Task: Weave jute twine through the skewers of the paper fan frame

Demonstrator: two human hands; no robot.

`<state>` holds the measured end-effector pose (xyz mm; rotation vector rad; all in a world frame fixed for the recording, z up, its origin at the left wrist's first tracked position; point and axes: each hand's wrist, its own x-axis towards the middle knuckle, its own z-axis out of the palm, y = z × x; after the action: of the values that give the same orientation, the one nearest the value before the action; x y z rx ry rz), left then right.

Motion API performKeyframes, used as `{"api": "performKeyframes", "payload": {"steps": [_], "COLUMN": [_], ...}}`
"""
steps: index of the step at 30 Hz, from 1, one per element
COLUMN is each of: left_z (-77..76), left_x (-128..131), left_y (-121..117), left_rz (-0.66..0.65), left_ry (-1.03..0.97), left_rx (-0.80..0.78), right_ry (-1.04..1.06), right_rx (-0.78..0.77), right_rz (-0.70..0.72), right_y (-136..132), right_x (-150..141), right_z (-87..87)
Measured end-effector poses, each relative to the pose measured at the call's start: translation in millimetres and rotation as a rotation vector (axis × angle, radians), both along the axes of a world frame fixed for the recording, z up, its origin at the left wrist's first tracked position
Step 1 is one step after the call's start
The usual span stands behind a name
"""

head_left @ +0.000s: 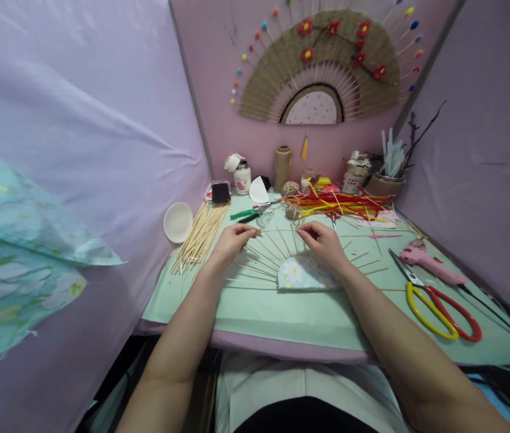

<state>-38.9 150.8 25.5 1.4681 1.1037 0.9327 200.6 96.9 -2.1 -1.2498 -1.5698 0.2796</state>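
Note:
A half-round piece of pale-blue floral fabric [294,273] lies on the table with thin wooden sticks [257,260] fanning out from its curved edge. Over the far ends of the sticks, my left hand [233,242] is pinched closed, and my right hand [322,242] is pinched closed a short way to its right. A thin strand of twine [278,230] appears to run between the fingertips of both hands. My right wrist and forearm cover part of the fabric's right side. Just beyond my hands sits a small ball of twine [291,210].
Loose sticks [203,231] and a white dish [178,222] lie left. Green-handled pliers [246,214] and red and yellow pipe cleaners [345,203] lie behind. Scissors [435,307] and a pink glue gun [433,264] are right. A decorated fan [322,66] hangs on the back wall.

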Motion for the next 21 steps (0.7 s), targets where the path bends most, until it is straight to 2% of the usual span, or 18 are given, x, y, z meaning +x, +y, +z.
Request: {"api": "performKeyframes", "payload": {"steps": [4, 9, 13, 17, 21], "left_z": [-5.1, -3.8, -0.2, 3.6, 2.5], "left_x": [1, -1, 0, 4, 3], "left_y": [0, -4, -9, -15, -15], "left_rz": [0.032, 0.04, 0.026, 0.029, 0.052], "left_ry": [-0.007, 0.02, 0.045, 0.049, 0.043], "left_rx": [0.078, 0.147, 0.207, 0.238, 0.259], "right_ry": [-0.006, -0.055, -0.14, -0.251, -0.223], "right_rx": [-0.014, -0.029, 0.011, 0.065, -0.011], "right_rz": [0.008, 0.034, 0.028, -0.015, 0.021], "right_y": [0, -1, -6, -6, -1], "right_x": [-1, 0, -8, -29, -47], "right_z": [-3.7, -3.5, 10.6, 29.5, 36.0]}}
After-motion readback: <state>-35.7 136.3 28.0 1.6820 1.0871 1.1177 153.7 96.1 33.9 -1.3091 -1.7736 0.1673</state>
